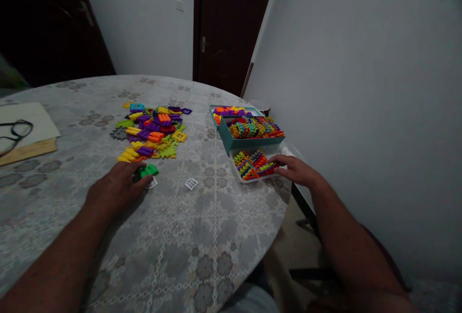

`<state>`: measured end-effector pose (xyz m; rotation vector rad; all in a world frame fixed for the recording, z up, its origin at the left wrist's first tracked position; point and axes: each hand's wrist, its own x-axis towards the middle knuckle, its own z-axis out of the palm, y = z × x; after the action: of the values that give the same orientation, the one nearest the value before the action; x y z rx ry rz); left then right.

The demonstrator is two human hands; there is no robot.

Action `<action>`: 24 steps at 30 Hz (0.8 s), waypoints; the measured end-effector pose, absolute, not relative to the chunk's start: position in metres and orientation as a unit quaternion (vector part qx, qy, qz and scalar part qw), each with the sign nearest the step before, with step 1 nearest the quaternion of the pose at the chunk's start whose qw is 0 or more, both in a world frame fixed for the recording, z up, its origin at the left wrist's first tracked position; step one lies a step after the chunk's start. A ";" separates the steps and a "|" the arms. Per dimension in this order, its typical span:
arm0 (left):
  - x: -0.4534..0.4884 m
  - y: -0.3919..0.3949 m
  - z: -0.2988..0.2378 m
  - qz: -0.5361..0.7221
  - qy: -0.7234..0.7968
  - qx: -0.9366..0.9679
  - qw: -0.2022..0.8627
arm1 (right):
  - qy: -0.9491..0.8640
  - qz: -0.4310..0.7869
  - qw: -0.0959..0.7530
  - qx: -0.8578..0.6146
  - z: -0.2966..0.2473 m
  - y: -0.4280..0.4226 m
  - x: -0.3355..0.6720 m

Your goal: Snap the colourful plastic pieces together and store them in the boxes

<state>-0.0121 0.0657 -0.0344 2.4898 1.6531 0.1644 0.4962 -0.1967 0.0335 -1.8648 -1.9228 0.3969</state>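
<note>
My left hand (117,185) rests on the table with thumb and fingers curled around a small group of green plastic building blocks (148,171). Partly under its thumb lies a white lattice piece (153,183). A second white window-like piece (191,184) lies apart, to the right. My right hand (298,171) reaches over the rim of a clear plastic tub (245,180), its thumb and fingers closing on a stack of building blocks (267,167) at the tub's right side. Exactly which blocks those fingertips touch is partly hidden.
A heap of colourful building blocks (155,127) lies beyond my left hand. Behind the tub stands a teal box (249,143) packed with blocks, with another shallow tray (212,110) of blocks behind. Glasses (21,129) rest on paper (39,115) at left. The round table's edge curves near my right arm.
</note>
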 end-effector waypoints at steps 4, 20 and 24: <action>-0.013 0.066 -0.039 0.072 0.546 0.833 0.056 | -0.675 0.148 0.236 -0.683 0.034 -0.195 0.494; -0.010 0.063 -0.032 0.063 0.550 0.830 0.075 | -0.461 0.013 0.228 -0.858 0.001 -0.141 0.436; -0.010 0.061 -0.030 0.063 0.548 0.831 0.076 | -0.474 -0.058 0.140 -0.867 -0.003 -0.141 0.424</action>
<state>-0.0098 0.0614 -0.0298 2.4905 1.6440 0.1877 0.4244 -0.1413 -0.0029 -2.5052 -1.3707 -0.1667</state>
